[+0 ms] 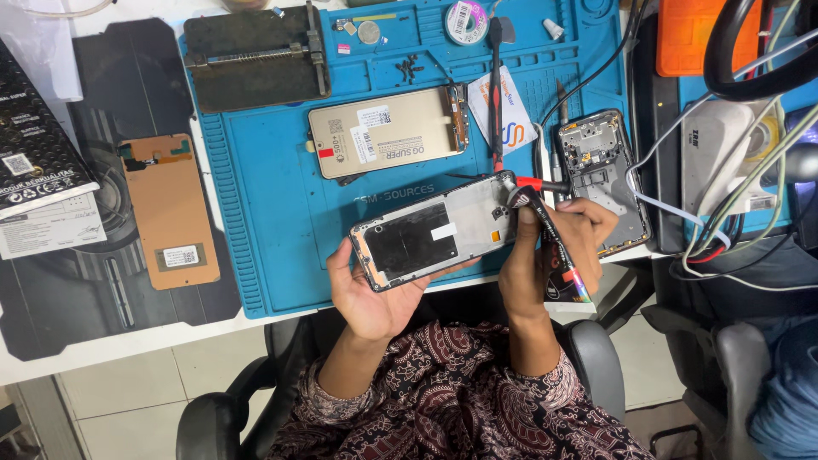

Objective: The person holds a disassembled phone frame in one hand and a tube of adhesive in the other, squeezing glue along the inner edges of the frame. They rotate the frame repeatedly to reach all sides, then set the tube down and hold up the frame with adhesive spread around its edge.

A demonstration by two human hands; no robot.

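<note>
While held, phone frame (434, 234) bare, screenless.

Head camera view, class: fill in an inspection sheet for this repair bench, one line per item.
Surface: blue repair mat on a white table.
Job's things: phone frame with its inside showing; black glue tube, nozzle at the frame's right end.
Clutter: beige screen panel, opened phone, copper-coloured panel, solder spool.
Grippers: left hand supports the frame; right hand grips the tube.
Cables: tangled leads at right.
Surroundings: chair armrest, tiled floor.
</note>
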